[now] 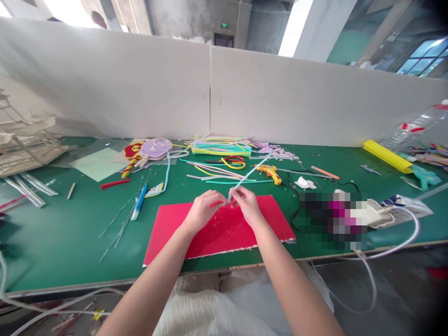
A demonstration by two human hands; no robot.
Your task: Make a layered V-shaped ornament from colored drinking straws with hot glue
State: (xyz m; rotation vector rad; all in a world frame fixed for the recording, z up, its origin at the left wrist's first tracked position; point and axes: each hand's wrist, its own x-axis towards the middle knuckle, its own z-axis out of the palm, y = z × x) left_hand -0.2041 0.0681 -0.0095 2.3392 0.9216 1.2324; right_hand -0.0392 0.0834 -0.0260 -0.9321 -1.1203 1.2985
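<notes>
In the head view a long, thin light blue pipe cleaner (pixel 254 170) slants up and to the right from between my fingers. My right hand (pixel 245 204) pinches it near its lower end. At that same lower end, the fingertips of my left hand (pixel 206 209) are closed together, partly hiding the tip. Both hands are above a red board (pixel 224 235) with small pale crumbs on it and a ragged white front edge. Behind them lie several loose coloured pipe cleaners (pixel 210 173) and a pair of scissors (pixel 234 162) with red and yellow handles.
A yellow glue gun (pixel 270 172) lies right of centre, its black cable trailing right. Pipe cleaner bundles (pixel 221 148) line the back by the partition (pixel 147 88). At left are a blue-handled knife (pixel 140 201), thin wires (pixel 121 228) and a purple fuzzy shape (pixel 156 148).
</notes>
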